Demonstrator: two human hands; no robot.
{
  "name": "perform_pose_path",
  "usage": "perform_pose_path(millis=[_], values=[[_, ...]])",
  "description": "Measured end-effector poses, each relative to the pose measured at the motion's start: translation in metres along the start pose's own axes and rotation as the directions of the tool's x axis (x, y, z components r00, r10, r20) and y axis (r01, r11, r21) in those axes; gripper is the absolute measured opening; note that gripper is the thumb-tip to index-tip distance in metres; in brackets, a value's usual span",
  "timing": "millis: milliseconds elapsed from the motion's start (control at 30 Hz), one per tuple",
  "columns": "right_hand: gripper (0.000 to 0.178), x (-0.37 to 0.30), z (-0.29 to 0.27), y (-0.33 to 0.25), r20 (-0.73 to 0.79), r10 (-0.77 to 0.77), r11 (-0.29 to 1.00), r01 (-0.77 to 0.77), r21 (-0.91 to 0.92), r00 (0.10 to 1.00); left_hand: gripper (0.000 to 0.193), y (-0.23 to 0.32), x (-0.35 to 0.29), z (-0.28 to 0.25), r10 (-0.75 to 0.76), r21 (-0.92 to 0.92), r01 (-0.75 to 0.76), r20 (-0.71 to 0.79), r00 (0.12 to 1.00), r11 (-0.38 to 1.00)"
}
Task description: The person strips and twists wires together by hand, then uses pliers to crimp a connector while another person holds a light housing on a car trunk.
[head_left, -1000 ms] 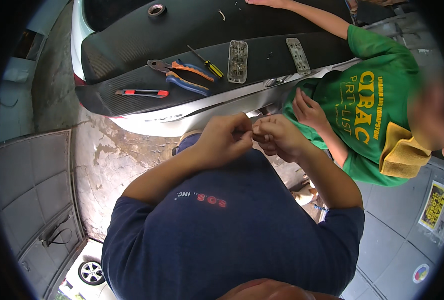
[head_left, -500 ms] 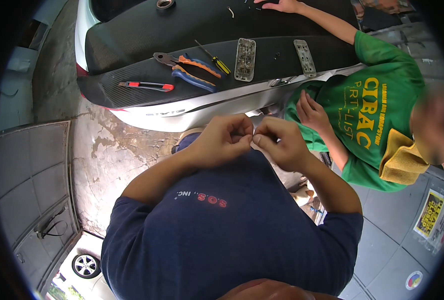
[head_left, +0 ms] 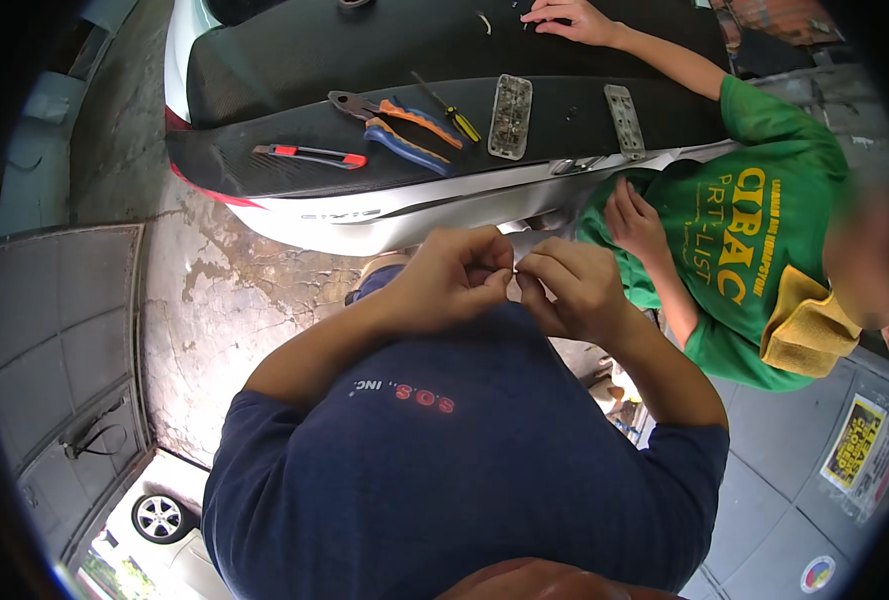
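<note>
Both my hands meet in front of my chest, fingertips almost touching. My left hand is closed in a pinch, and so is my right hand. A tiny dark piece shows between the fingertips, too small to name. Beyond my hands, on the dark trunk lid of a white car, lie a red and black utility knife, pliers with orange and blue handles, and a yellow and black screwdriver. Right of these rests a clear case of small parts, then a narrow clear strip-shaped piece.
At the right a co-worker in a green shirt reaches one hand over the lid near small bits. The co-worker's other hand is close to my right hand. A tape roll lies at the far edge; the car's bumper stands before me.
My right fingers have shifted slightly and their pinch looks looser around the fingertips. The co-worker's far hand has moved a little and its fingers have curled toward the lid. The view has shifted slightly.
</note>
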State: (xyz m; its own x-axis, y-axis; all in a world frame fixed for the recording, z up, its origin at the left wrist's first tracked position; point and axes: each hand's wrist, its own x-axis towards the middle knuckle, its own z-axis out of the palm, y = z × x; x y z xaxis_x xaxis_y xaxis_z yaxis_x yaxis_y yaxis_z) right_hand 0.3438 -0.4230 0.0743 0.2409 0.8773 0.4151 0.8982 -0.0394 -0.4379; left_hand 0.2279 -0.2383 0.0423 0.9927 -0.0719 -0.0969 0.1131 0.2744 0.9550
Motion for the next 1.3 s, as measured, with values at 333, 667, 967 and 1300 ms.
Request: perform_pose_path(millis=[333,667,967,1300], values=[[0.008,0.002,0.004,-0.003,0.032,-0.011,0.999,0.009,0.042,0.999,0.01,0.003,-0.004,0.001,-0.051,0.062,0.053,-0.035,0.998,0.997],[0.017,0.014,-0.008,-0.007,0.046,0.199,0.946,-0.204,0.253,0.979,0.011,0.0,-0.006,-0.001,0.032,0.125,-0.018,-0.111,0.993,0.992],[0.012,0.008,-0.007,-0.006,0.357,0.448,0.655,-0.573,0.493,0.82,0.01,0.004,-0.006,-0.004,0.113,0.206,-0.097,-0.07,0.991,0.974],[0.022,0.017,-0.004,0.005,0.024,0.103,0.982,-0.106,0.156,0.994,0.011,0.01,-0.003,-0.006,-0.09,-0.031,0.088,-0.078,0.993,0.996]])
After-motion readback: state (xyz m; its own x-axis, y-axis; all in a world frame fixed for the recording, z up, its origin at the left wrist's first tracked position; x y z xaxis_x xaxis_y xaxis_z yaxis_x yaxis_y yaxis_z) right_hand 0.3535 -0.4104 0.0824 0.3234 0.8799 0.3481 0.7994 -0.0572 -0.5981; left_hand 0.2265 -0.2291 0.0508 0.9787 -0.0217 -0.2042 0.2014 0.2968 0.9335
